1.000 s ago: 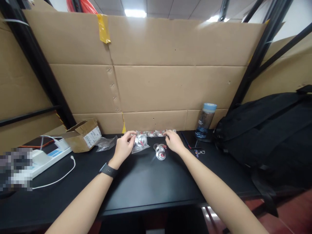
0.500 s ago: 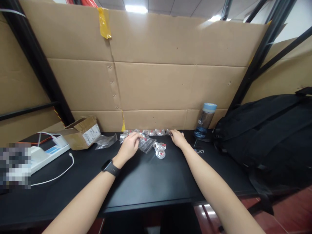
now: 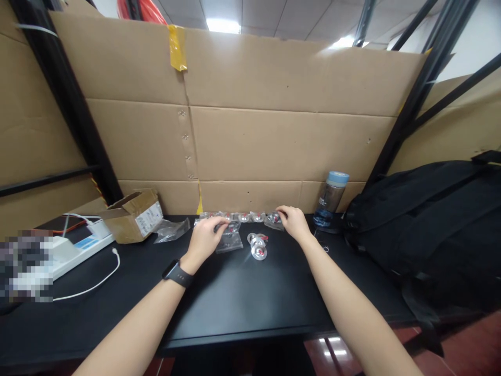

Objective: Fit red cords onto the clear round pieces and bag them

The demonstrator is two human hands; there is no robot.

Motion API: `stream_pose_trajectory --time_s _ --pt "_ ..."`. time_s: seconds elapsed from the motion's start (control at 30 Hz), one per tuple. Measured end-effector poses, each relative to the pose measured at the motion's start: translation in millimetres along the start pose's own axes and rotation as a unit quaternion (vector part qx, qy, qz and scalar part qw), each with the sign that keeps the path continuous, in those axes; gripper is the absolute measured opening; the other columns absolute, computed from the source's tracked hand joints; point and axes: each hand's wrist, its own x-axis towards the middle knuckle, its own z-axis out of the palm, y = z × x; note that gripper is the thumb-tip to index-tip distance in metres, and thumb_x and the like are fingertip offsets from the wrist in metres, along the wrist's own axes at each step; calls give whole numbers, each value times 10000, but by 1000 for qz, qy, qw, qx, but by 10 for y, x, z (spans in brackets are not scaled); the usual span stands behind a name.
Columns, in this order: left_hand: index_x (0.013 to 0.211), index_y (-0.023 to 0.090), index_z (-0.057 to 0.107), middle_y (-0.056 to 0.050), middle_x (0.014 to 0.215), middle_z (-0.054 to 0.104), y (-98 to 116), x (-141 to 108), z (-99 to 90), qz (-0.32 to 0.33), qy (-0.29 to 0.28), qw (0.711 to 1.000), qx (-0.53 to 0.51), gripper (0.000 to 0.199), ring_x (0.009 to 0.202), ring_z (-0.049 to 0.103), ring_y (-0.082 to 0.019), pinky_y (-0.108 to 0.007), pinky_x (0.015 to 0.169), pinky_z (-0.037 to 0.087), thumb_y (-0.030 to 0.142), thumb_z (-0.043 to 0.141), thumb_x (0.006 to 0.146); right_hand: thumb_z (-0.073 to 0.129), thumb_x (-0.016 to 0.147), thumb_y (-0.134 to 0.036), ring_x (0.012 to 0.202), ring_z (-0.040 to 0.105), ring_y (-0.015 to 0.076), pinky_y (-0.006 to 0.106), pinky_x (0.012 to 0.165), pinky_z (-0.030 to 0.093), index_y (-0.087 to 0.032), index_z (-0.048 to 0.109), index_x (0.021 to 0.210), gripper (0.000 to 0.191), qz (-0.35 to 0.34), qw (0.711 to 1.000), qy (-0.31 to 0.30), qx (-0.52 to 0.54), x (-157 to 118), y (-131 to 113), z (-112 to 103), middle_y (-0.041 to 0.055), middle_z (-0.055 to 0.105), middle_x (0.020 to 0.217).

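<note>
My left hand (image 3: pixel 205 237), with a dark watch on its wrist, is at the left end of the back row. Its thumb and fingers pinch a clear plastic bag (image 3: pixel 230 243) with a small red-marked round piece inside. At the right end of the row, my right hand (image 3: pixel 294 223) pinches the edge of another bagged piece (image 3: pixel 274 220). Between them stand several bagged shiny discs with red centres (image 3: pixel 245 217), along the cardboard. In front, a small cluster of unbagged shiny discs (image 3: pixel 259 253) with red centres overlaps on the black table (image 3: pixel 250 297).
To the left are an open cardboard box (image 3: pixel 131 216), a loose clear bag (image 3: pixel 172 231), a white power strip (image 3: pixel 84 251) and a white cable (image 3: pixel 105 279). To the right stand a blue-lidded bottle (image 3: pixel 331 201) and a black backpack (image 3: pixel 430 224). A cardboard wall (image 3: pixel 250 141) closes the back.
The bag at my left hand has turned and now lies straighter. My right hand has shifted slightly right, and more of its bagged piece shows. The view has tilted a little upward.
</note>
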Motion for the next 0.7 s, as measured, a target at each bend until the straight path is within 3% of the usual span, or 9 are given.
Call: stream_pose_trajectory --time_s 0.1,0.23,0.43,0.7 --pt "937 262 753 6 985 795 55 8 -37 -30 22 999 -31 167 896 735 -213 -324 852 533 349 611 939 572 945 -213 899 728 231 354 883 509 -261 742 1041 202 -37 999 20 35 -34 -138 -155 37 788 1018" --pt "965 269 769 7 1023 795 96 10 -63 -32 23 998 -49 189 924 742 -214 -324 870 542 345 598 943 568 944 -218 899 738 224 350 870 512 -277 750 988 196 -69 994 -2 82 -70 -298 -278 13 794 1000" --pt "962 253 784 -11 1042 788 68 7 -39 4 7 996 -93 289 1004 721 -203 -334 949 542 186 504 945 578 915 -224 864 751 215 329 823 553 -261 765 970 199 -45 990 -13 136 -83 -340 -305 16 801 952" --pt "889 244 797 -8 1049 772 63 19 -51 15 -15 996 -89 428 1003 703 -184 -322 944 539 38 426 830 606 907 -239 883 759 216 331 829 564 -268 769 970 177 -23 988 -11 152 -93 -284 -289 4 803 936"
